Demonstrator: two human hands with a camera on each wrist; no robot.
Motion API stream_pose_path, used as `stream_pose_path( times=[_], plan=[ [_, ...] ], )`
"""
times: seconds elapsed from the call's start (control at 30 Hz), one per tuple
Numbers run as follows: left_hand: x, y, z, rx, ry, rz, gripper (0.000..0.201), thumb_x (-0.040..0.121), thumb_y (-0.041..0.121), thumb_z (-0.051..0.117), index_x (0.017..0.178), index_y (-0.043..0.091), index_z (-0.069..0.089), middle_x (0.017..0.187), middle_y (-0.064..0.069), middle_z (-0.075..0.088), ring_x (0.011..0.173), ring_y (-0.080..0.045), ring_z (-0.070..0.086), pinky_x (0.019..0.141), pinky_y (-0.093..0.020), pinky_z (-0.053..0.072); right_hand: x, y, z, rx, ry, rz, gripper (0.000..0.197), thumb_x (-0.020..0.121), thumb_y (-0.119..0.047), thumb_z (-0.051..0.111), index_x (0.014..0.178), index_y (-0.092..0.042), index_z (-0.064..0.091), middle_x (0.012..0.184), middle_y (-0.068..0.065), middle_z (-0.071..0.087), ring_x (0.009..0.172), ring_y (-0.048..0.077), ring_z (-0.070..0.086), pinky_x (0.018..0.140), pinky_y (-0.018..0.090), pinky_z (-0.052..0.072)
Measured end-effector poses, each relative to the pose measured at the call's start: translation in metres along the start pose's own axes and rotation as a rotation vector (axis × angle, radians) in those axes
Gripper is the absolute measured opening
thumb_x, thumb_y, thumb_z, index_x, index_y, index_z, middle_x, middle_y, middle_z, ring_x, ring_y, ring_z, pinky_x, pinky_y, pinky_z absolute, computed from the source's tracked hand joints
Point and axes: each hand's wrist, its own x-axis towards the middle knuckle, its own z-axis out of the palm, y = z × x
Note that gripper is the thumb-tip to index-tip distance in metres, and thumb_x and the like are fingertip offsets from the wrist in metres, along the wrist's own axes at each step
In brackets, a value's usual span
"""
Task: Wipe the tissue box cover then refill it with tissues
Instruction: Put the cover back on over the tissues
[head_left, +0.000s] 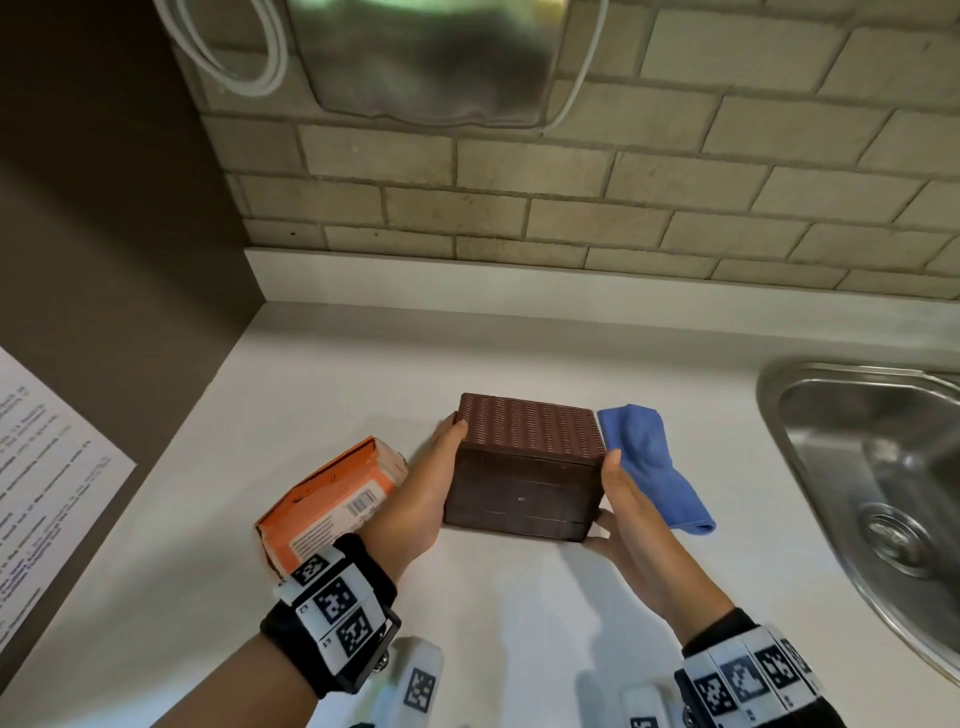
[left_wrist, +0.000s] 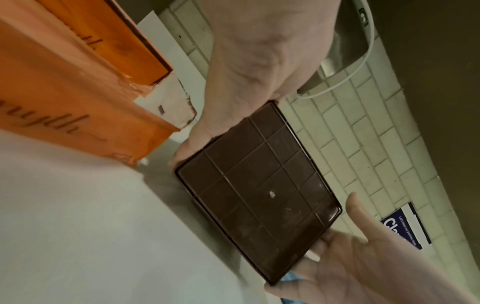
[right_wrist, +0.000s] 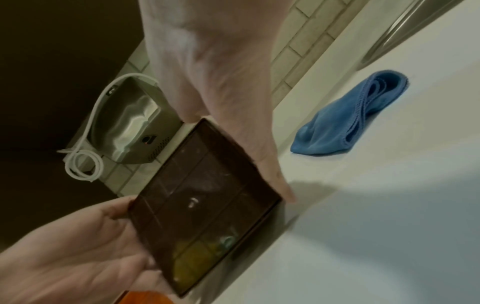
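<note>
The brown tissue box cover (head_left: 524, 467) is tipped on its side on the white counter (head_left: 519, 597), its woven face upward and its grooved panel (left_wrist: 259, 191) toward me. My left hand (head_left: 426, 483) grips its left side, thumb at the top edge. My right hand (head_left: 623, 509) grips the right side, thumb up at the corner and fingers under the lower edge. The right wrist view shows the same panel (right_wrist: 205, 205) between both hands. An orange tissue carton (head_left: 327, 504) lies on the counter just left of my left hand. A folded blue cloth (head_left: 649, 462) lies to the right behind my right hand.
A steel sink (head_left: 872, 467) is set into the counter at the right. A tiled wall with a metal wall unit (head_left: 426, 57) and white cable stands behind. A dark side panel carrying a printed sheet (head_left: 41, 467) closes off the left.
</note>
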Motion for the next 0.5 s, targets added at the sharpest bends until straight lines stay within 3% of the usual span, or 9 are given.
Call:
stream_pose_path(
  times=[0.1,0.17,0.27,0.33,0.4,0.5],
  plan=[
    [-0.002,-0.008,0.001,0.002,0.029,0.072,0.023,0.095,0.035,0.044,0.098,0.050,0.060,0.117,0.008,0.066,0.114,-0.017,0.060,0.105,-0.049,0.045,0.004,0.004,0.005,0.074,0.075,0.014,0.044,0.089,-0.065,0.033,0.125,-0.044,0.047,0.130,-0.019,0.057,0.123,0.010,0.053,0.108,0.050,0.037],
    [-0.007,-0.010,0.002,0.004,0.016,0.116,0.026,0.094,0.030,0.045,0.100,0.052,0.057,0.122,0.010,0.063,0.121,-0.016,0.054,0.111,-0.047,0.038,0.005,0.008,0.007,0.079,0.100,0.010,0.039,0.091,-0.063,0.033,0.118,-0.038,0.046,0.127,-0.018,0.057,0.121,0.011,0.052,0.106,0.051,0.038],
    [-0.012,-0.010,0.001,-0.023,-0.022,0.180,0.036,0.095,0.012,0.041,0.109,0.043,0.055,0.126,0.007,0.060,0.123,-0.017,0.052,0.112,-0.043,0.035,0.006,0.013,0.007,0.080,0.136,-0.019,0.029,0.096,-0.050,0.038,0.105,-0.023,0.043,0.108,-0.004,0.058,0.100,0.015,0.055,0.100,0.049,0.047],
    [-0.014,-0.010,-0.001,-0.078,-0.044,0.213,0.043,0.093,-0.002,0.037,0.116,0.031,0.053,0.123,0.004,0.060,0.113,-0.016,0.056,0.102,-0.038,0.041,0.004,0.014,0.007,0.085,0.142,-0.050,0.018,0.099,-0.037,0.041,0.102,-0.020,0.042,0.094,0.001,0.049,0.083,0.016,0.048,0.096,0.044,0.047],
    [-0.015,-0.009,-0.003,-0.105,-0.064,0.232,0.050,0.090,-0.010,0.034,0.114,0.028,0.054,0.112,0.008,0.066,0.102,-0.011,0.059,0.094,-0.035,0.044,0.003,0.014,0.006,0.097,0.114,-0.096,0.012,0.101,-0.025,0.041,0.110,-0.017,0.041,0.102,0.002,0.052,0.090,0.013,0.054,0.100,0.040,0.046],
    [-0.018,-0.011,-0.007,-0.026,-0.088,0.257,0.061,0.082,-0.016,0.037,0.107,0.037,0.056,0.096,0.022,0.072,0.100,-0.009,0.060,0.092,-0.033,0.044,-0.001,0.017,0.003,0.085,0.045,-0.177,0.021,0.101,-0.012,0.040,0.121,-0.013,0.036,0.128,0.010,0.054,0.114,0.015,0.054,0.107,0.040,0.042]
  ],
)
